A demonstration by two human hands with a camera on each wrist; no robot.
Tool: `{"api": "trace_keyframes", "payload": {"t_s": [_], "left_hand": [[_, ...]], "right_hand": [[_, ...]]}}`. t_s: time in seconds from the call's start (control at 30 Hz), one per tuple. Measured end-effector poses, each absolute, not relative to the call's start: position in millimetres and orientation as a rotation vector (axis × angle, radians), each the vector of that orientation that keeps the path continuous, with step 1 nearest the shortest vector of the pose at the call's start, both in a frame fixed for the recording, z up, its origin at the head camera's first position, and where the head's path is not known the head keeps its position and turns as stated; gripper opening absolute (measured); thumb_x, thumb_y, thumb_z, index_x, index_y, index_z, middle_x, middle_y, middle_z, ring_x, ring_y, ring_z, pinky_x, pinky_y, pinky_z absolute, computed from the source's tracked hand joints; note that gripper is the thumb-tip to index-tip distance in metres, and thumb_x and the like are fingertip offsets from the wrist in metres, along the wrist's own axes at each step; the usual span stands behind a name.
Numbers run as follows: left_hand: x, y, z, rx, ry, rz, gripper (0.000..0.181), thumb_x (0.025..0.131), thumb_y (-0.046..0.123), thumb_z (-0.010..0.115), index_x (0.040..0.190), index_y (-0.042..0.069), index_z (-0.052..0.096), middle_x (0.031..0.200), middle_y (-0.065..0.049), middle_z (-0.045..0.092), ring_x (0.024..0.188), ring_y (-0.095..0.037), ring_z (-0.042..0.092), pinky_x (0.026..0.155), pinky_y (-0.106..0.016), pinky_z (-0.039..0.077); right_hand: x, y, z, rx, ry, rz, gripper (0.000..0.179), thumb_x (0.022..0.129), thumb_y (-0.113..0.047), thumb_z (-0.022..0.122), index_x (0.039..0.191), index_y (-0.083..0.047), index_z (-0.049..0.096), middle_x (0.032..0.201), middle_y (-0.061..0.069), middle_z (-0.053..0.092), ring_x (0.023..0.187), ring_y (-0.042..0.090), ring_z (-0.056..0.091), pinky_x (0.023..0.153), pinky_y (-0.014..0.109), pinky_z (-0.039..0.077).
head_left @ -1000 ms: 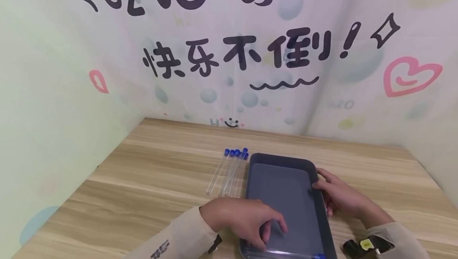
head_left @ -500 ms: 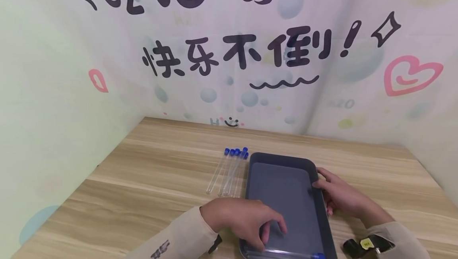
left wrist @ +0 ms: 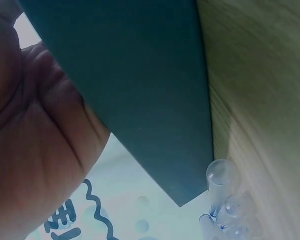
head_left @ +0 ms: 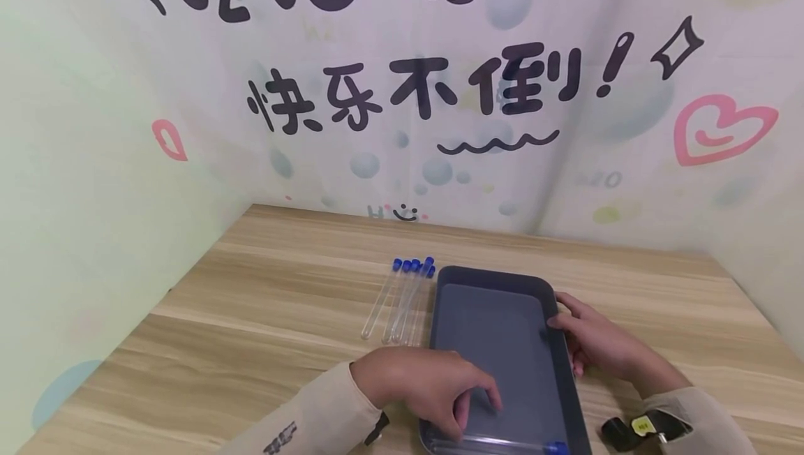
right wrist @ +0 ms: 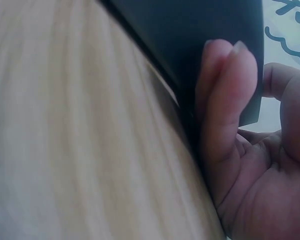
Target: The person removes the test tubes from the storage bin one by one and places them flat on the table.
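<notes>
In the head view, a dark grey rectangular tray (head_left: 496, 329) lies on the table. My left hand (head_left: 427, 385) hangs over its near left part, fingers bent, with a gap between thumb and index finger. The thumb tip is at a clear, blue-capped test tube (head_left: 502, 443) lying across the tray's near end; whether they touch I cannot tell. My right hand (head_left: 597, 340) grips the tray's right side, thumb at the rim. In the right wrist view, its fingers (right wrist: 225, 95) press the outer wall. Left of the tray lie several capped test tubes (head_left: 402, 308).
The wooden table (head_left: 251, 343) meets a printed cloth backdrop (head_left: 402, 127) behind. A black wrist device with a yellow label (head_left: 643, 427) sits at the right sleeve. The left wrist view shows the tray's outer wall (left wrist: 140, 100) beside the palm.
The head view has shifted very slightly. Both hands, the tray and the tubes stay almost in place.
</notes>
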State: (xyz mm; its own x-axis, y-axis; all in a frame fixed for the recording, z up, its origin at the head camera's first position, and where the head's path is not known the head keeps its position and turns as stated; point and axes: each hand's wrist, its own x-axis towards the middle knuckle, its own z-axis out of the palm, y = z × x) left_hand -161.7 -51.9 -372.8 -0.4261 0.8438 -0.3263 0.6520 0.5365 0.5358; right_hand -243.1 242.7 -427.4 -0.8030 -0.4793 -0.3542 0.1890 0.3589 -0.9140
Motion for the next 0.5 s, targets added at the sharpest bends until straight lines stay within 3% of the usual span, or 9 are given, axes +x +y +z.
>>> {"api": "trace_keyframes", "payload": {"t_s": [0.5], "left_hand": [[-158.9,-52.7,-371.5,1.177,2.248,0.393,0.049,0.072,0.014,0.077,0.114,0.025,0.055,0.059,0.019,0.057,0.055,0.010,0.054,0.058,-0.008,0.043]], "right_hand": [[-241.5,242.4,-425.6,-0.281,2.045,-1.477,0.064,0.095,-0.027,0.045,0.146,-0.017,0.007,0.057,0.005,0.055,0.047,0.016,0.055,0.045,0.035,0.049]]}}
